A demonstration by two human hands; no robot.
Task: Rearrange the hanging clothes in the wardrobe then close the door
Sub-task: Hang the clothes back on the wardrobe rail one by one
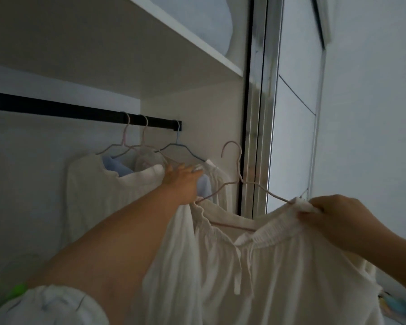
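I see my right hand [338,219] at the near right pinching the gathered shoulder of a white garment [256,266], with the fingers curled round the cloth and the end of its pink hanger [237,181]. That hanger is off the rail; its hook stands free in the air just in front of the wardrobe's right side panel, and the garment droops from it across the near middle of the view. My left hand [182,181] reaches farther in, to the clothes hanging at the right end of the black rail [80,109]. Its fingers lie among the white fabric by a blue hanger [181,148], but I cannot tell whether they grip anything or merely press against the cloth. The two hands are well apart. On the rail hang three hangers close together: two pale ones to the left and the blue one at the far right end. They carry a white ribbed top [99,188], something light blue [117,166] behind it, and more white pieces. Above the rail a white shelf [197,43] holds a pale folded bundle [197,22]. To the right stands the sliding door [295,113] with its silvery frame, pushed aside, so the wardrobe is open.
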